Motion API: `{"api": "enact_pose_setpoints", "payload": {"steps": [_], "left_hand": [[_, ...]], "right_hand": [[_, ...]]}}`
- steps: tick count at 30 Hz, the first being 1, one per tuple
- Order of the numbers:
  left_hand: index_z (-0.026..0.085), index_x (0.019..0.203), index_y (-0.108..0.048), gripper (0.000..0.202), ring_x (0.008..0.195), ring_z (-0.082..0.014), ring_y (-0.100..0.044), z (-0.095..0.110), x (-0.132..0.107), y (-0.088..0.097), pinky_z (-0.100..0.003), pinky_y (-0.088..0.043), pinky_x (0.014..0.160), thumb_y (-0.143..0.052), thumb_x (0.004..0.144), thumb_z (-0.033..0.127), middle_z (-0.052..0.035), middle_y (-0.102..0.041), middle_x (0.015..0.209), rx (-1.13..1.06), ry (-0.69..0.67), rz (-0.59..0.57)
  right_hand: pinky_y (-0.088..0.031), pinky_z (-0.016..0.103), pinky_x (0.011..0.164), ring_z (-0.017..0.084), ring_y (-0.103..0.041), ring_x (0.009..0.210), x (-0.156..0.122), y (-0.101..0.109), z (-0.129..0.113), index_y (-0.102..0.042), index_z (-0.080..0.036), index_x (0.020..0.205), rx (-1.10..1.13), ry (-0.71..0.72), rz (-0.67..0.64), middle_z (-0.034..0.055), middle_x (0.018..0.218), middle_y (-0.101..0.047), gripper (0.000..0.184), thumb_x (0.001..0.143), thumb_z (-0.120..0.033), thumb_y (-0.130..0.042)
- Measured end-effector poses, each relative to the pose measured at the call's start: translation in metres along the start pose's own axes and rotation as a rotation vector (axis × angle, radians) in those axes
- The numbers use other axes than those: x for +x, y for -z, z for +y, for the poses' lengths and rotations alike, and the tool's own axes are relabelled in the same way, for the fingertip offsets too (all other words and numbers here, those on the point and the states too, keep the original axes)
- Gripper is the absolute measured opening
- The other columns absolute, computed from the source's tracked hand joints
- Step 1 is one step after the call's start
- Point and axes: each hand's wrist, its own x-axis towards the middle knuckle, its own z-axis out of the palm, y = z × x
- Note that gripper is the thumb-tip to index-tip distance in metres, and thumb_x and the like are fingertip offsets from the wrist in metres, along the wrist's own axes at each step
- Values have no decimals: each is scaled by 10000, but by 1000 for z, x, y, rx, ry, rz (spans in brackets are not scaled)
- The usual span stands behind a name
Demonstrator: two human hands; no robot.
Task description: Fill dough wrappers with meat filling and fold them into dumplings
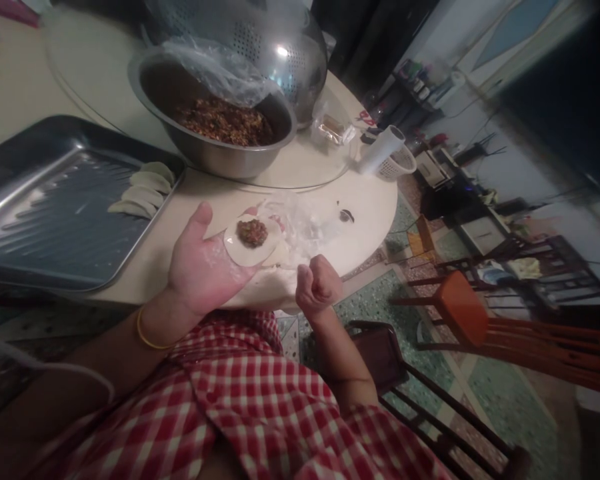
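My left hand point(200, 263) is turned palm up near the table's front edge. Across its fingers lies a round, pale dumpling wrapper point(233, 251), with a small mound of minced filling point(251, 233) on its middle. My right hand point(319, 285) is closed in a fist just off the table edge, apart from the wrapper; its curled fingers hide whatever may be inside. Past the left hand stands a steel bowl point(220, 157) of dark minced filling point(225, 123), a clear plastic bag draped over its rim. Several folded dumplings point(147, 187) lie in a row inside the metal tray point(65, 220).
A crumpled plastic bag point(305, 227) lies beyond my hands. Behind the bowl a perforated steel colander point(300, 60) stands on the turntable point(325, 175). A wrapped packet point(333, 128), a plastic roll point(383, 148) and a white basket point(399, 165) are at right. Wooden chairs point(460, 310) stand on the floor.
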Motion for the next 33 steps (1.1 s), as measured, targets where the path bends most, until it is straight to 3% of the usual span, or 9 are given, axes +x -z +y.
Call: {"api": "enact_pose_setpoints", "payload": {"steps": [4,11,14,16,18,20,25,28,33], "left_hand": [[116,1189,-548,562,1307,-285,-526,0,0,1,-511,-322,1147,-327,957,578,-152,-666,1222,16,9,16],[117,1272,-517,587,1287,-274,-540,3,-3,-3,-493,-361,1120,-308,966,572,-143,-666,1231,-3,40,-23],[111,1284,-507,591,1251,-284,-566,4,-5,-5,-485,-400,1085,-320,961,569,-159,-667,1220,-6,58,-26],[119,1304,-490,599,1246,-300,-567,5,-7,-6,-482,-418,1062,-334,953,578,-165,-648,1253,-12,76,-5],[133,1332,-468,601,1231,-298,-576,5,-7,-6,-464,-429,1043,-354,948,581,-161,-630,1287,-16,98,21],[138,1359,-447,609,1199,-279,-597,5,-8,-6,-441,-431,1036,-370,946,579,-150,-628,1293,-24,112,52],[140,1336,-473,587,1135,-245,-636,5,-12,-10,-397,-472,980,-374,951,571,-132,-647,1266,-17,87,31],[142,1297,-511,577,1091,-244,-659,5,-14,-11,-389,-497,932,-349,955,577,-136,-669,1226,10,83,3],[138,1334,-475,609,1044,-239,-672,5,-13,-10,-408,-446,1011,-320,954,587,-127,-694,1159,23,91,-2]], "right_hand": [[-193,256,472,70,-209,463,0,-4,-1,-251,-242,681,-28,-79,19,-97,580,-181,396,906,-61,-523],[-277,216,452,71,-310,442,-5,-5,-2,-271,-256,731,71,-98,-49,-104,576,-249,309,961,-174,-460],[-406,225,530,93,-459,527,-1,-4,-1,-381,-244,796,60,-57,-95,-69,606,-427,191,947,-154,-457],[-509,285,683,132,-597,737,0,-5,2,-468,-229,958,-9,26,-95,7,799,-604,92,919,-153,-502],[-534,362,818,187,-620,971,0,-6,6,-471,-215,1135,-99,122,-80,82,1038,-643,267,888,-178,-564],[-533,393,862,216,-595,1076,-1,-9,11,-448,-225,1222,-151,175,-83,105,1143,-618,387,868,-208,-603],[-544,406,872,219,-591,1071,1,-13,14,-397,-238,1313,-133,182,-118,95,1138,-618,467,883,-237,-579],[-554,401,839,208,-610,1018,4,-14,12,-293,-222,1387,-135,142,-133,99,1108,-612,519,919,-272,-513],[-519,415,884,214,-572,1079,2,-15,10,-277,-285,1394,-155,166,-98,82,1168,-620,569,891,-241,-540]]}}
